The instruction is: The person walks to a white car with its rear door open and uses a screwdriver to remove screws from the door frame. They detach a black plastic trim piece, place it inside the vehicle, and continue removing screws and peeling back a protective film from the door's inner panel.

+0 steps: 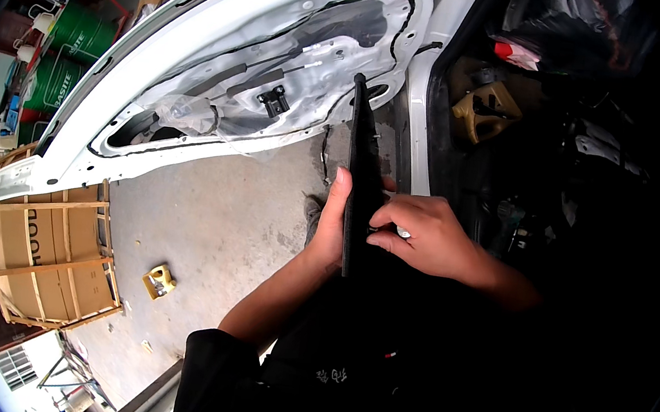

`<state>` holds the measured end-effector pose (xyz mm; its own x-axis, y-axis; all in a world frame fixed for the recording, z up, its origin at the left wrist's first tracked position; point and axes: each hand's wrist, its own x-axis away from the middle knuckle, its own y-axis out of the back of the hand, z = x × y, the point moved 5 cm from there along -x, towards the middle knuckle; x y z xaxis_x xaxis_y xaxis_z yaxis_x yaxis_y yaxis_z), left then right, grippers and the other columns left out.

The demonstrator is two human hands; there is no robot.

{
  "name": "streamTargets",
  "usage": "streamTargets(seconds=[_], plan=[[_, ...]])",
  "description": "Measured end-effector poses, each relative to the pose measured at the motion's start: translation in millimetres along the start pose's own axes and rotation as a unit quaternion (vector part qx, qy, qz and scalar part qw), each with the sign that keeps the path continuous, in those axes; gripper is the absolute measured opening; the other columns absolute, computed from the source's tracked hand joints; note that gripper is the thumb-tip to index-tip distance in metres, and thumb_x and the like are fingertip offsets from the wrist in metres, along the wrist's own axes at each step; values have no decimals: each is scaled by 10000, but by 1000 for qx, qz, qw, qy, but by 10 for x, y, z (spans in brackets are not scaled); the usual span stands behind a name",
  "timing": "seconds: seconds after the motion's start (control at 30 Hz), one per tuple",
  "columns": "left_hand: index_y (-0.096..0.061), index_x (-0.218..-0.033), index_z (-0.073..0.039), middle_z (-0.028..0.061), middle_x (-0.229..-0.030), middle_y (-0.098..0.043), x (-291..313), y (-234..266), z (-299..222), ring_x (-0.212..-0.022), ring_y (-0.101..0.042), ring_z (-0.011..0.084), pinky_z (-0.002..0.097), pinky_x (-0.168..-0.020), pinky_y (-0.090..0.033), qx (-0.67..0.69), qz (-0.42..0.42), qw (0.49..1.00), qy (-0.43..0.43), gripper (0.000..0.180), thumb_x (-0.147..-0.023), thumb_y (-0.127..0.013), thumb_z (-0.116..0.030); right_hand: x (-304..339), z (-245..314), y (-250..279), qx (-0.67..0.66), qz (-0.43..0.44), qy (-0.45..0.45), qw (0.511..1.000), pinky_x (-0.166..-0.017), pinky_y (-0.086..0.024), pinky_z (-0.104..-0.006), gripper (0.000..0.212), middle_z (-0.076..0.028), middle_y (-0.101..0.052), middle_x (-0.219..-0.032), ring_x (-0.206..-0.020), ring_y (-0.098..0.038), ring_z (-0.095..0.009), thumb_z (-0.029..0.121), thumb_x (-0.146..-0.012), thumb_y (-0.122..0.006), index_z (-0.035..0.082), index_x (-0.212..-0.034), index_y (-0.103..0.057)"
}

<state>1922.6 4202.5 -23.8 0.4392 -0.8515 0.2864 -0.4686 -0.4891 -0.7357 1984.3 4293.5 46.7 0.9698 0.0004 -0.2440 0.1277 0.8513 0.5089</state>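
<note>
A long, thin black panel [361, 148], seen nearly edge-on, stands upright in front of me. My left hand [330, 222] grips its lower part, with the thumb along the left face and the fingers behind. At the panel's right face my right hand [423, 236] has its thumb and index finger pinched together. A small pale bit [403, 232] shows by the curled fingers; its kind is too small to tell. Beyond the panel's top end is an open white car door [222, 81], its inner side bare, with plastic film, black sealant lines and loose cables.
A wood-framed cardboard crate [52, 258] stands on the concrete floor [205, 215] at left. Near it lies a cut yellow jug [159, 282]. Green drums [79, 31] stand beyond the door. Another yellow jug [486, 112] sits in the dark car interior at right, below black plastic sheeting [583, 27].
</note>
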Motion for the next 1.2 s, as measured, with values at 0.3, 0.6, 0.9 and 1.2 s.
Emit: streamTargets(seconds=[0.3,0.6,0.9,1.2], plan=[[-362,-1311,-69,106,-1079,-535,0,12,70,-931,-560,192,322,-800,-481,-19,-24,1000,-1,745,-874,-315,-670,131,-55,-74,64,-40,45,996,-513,-466,-308,185,-53,-578,-685,-595,-594,-218,137,-685,-758,69,-758,-602],[-371,-1313,-75,100,-1081,-534,32,56,162,-936,-554,183,317,-808,-472,-24,-12,999,41,725,-882,-322,-656,218,-31,-141,146,-82,64,984,-513,-451,-311,205,-34,-533,-683,-587,-558,-200,202,-715,-732,79,-703,-568],[-364,-1325,-84,92,-1085,-533,33,41,179,-923,-557,175,317,-804,-471,-28,7,999,36,730,-879,-320,-660,217,-47,-148,142,-35,74,986,-508,-452,-317,239,-53,-519,-692,-598,-559,-206,229,-727,-726,73,-727,-544],[-360,-1335,-86,91,-1095,-528,28,11,173,-949,-551,181,314,-803,-473,-43,17,998,34,750,-870,-323,-673,195,-28,-102,150,36,77,985,-494,-459,-311,231,-43,-501,-705,-600,-564,-192,214,-728,-717,74,-731,-533]])
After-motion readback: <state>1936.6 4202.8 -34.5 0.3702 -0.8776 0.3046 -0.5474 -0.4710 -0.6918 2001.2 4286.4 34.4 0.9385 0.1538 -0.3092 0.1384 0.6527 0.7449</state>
